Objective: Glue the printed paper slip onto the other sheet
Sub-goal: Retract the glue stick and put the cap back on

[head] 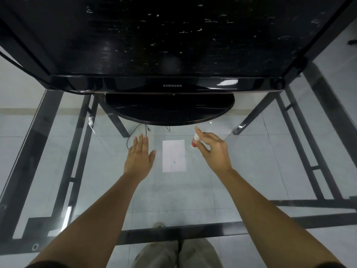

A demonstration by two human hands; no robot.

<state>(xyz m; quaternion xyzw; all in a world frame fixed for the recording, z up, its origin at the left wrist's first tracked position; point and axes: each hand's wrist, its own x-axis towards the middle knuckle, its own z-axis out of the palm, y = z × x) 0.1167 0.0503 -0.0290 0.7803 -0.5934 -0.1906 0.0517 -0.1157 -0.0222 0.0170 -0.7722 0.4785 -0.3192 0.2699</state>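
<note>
Two hands out over the glass table [251, 161]: left hand [139, 155] flat, fingers straight, holding nothing, beside the white sheet [174, 156] but not on it; right hand [214, 151] curled round a red-and-white glue stick [194, 142] just past the sheet's far right corner. Sheet lies loose mid-table, near the monitor [172, 85] base; no separate printed slip made out. Risk, as judged: unpinned paper on slick glass slides or creases under a glue stroke, smearing glue onto the table.
</note>
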